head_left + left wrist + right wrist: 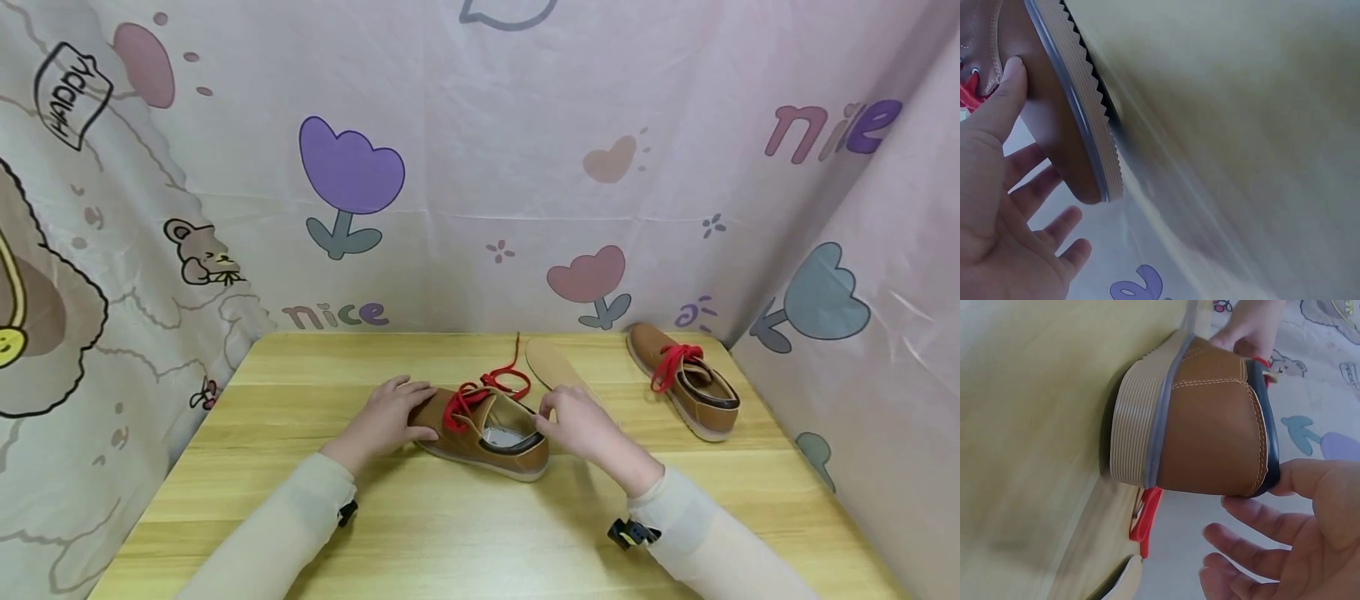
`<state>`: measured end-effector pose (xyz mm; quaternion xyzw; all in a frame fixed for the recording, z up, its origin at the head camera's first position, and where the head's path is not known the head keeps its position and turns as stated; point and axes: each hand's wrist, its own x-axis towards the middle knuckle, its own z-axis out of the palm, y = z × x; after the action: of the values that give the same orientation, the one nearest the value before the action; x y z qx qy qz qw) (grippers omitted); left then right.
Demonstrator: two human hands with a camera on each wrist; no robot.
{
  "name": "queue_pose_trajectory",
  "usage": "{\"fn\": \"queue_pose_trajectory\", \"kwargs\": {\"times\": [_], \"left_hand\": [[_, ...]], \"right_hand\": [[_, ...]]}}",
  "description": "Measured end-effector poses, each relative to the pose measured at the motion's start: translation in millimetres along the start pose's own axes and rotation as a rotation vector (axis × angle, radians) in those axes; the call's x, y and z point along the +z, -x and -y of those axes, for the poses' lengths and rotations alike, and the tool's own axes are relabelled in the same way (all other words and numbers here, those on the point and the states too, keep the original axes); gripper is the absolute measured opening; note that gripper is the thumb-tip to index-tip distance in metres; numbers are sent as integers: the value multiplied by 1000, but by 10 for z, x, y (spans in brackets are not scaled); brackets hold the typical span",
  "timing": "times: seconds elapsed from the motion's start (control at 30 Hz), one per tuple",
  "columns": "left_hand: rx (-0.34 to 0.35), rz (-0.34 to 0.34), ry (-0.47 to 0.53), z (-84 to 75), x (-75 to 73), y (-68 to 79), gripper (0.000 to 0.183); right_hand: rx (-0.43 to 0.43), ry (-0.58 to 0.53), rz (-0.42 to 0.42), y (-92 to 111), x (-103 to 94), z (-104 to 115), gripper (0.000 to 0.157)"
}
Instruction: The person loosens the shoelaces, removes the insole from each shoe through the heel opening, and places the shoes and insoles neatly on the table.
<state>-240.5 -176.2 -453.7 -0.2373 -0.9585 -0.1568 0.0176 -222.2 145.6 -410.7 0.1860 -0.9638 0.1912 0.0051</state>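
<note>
A brown leather lace-up shoe (pixel 456 448) stands on its sole at the middle of the table, toe to the left. My left hand (pixel 384 421) holds the toe, with the thumb on the near side and the fingers around the far side. At the heel, my right hand (pixel 581 421) pinches the dark padded collar between thumb and index finger; the right wrist view shows the back of the heel (pixel 1210 437) and the other fingers loosely bent. Red laces (pixel 459 408) are threaded at the front of the opening, and a pale lining (pixel 501 437) shows inside.
Behind the right hand lies a tan insole (pixel 551 361), partly hidden by it. A matching brown shoe (pixel 708 418) with a tied red lace (pixel 670 367) stands at the back right. Loose red lace (pixel 517 354) trails toward the table's back edge. Printed curtains (pixel 465 167) enclose the table (pixel 450 542).
</note>
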Motion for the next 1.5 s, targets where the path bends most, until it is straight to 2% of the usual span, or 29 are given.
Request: {"fn": "queue_pose_trajectory", "kwargs": {"times": [0.3,0.43,0.63,0.87,1.03,1.2,1.33,1.5], "left_hand": [[7,1,-46,94,3,-76,78],[6,8,-76,88,-22,-59,79],[-51,10,-64,-12,-92,68,74],[-116,11,-80,-206,-77,264,69],[-191,33,-48,-355,-45,314,72],[-210,107,54,-423,-16,266,71],[-206,134,142,-373,-6,205,64],[-166,129,173,-257,16,93,57]], "right_hand": [[-3,41,45,85,17,79,17],[-17,30,40,64,-9,58,21],[-60,-9,-36,-82,-52,8,21],[-61,-29,-51,-218,-10,13,19],[-127,-66,-36,-279,88,25,18],[-150,-86,-42,-261,151,37,9],[-137,-94,-49,-220,169,74,9],[-159,-68,-62,-164,214,122,15]]}}
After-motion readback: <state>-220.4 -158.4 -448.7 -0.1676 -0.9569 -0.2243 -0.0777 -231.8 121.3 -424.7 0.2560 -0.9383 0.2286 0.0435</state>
